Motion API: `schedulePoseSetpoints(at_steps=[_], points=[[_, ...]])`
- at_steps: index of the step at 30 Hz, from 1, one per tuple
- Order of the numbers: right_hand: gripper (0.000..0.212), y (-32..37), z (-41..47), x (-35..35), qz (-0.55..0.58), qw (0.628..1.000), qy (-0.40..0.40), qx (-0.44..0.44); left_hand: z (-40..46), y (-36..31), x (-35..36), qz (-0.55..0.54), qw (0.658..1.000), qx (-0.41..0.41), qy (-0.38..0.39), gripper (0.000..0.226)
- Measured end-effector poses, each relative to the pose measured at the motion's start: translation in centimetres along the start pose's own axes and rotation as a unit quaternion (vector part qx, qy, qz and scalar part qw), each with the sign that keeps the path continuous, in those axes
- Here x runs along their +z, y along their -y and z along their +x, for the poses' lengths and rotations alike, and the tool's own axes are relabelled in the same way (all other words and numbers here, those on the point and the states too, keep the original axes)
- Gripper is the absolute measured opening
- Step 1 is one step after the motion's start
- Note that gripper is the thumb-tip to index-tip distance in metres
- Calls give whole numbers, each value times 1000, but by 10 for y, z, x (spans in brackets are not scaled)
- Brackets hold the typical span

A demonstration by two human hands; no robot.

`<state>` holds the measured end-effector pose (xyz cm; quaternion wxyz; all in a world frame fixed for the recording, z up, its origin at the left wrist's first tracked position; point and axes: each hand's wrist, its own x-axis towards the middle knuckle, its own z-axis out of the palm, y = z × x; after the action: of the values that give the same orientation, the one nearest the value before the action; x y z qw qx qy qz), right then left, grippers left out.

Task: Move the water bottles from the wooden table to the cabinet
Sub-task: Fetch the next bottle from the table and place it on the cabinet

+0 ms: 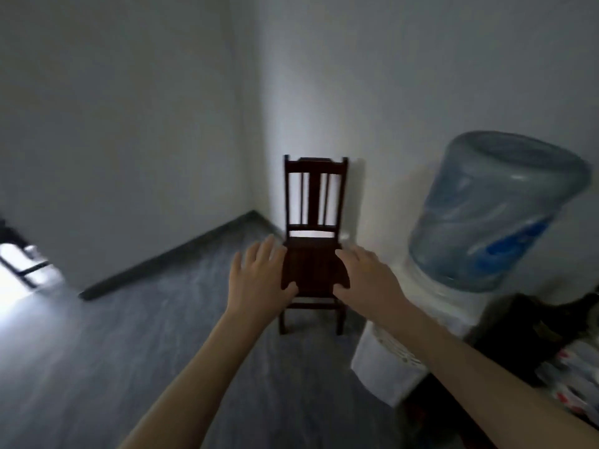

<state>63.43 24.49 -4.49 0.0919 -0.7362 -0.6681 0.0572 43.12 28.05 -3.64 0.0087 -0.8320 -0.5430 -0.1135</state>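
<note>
Both arms reach forward at chest height. My left hand (259,280) is open, palm down, fingers spread, holding nothing. My right hand (366,273) is open beside it, also with nothing in it. At the bottom right edge lie several small bottles (570,380) with white and red labels, blurred; the surface under them is hard to make out. No wooden table or cabinet shows in this view.
A dark wooden chair (314,222) stands in the corner of the white walls, straight ahead. On the right a white water dispenser (389,361) carries a big blue jug (496,212). A dark object (531,332) sits beside it. Grey floor (113,367) spreads to the left.
</note>
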Motion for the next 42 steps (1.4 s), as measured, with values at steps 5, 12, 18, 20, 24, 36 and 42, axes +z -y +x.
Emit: schedulePoseSetpoints(at_steps=[5,12,18,20,24,36,42], points=[[76,137,12,20,25,985,37,-168,-92,104,-36,58,984,-170,-13,69],[76,332,-38,52,49,926,79,-366,-248,213,-86,108,918,-380,-30,73],[74,476,-124,78,53,851,113,-510,-391,273,-121,116,847,-518,-38,69],[75,513,-153,88,47,827,119,-548,-434,282,-127,119,820,-558,-37,67],[73,573,-206,107,37,781,143,-606,-511,285,-125,104,779,-618,-21,65],[67,685,-290,147,36,668,208,-714,-626,315,-142,116,666,-737,-14,66],[70,743,-258,161,27,632,206,-746,-607,369,-136,112,646,-755,-11,65]])
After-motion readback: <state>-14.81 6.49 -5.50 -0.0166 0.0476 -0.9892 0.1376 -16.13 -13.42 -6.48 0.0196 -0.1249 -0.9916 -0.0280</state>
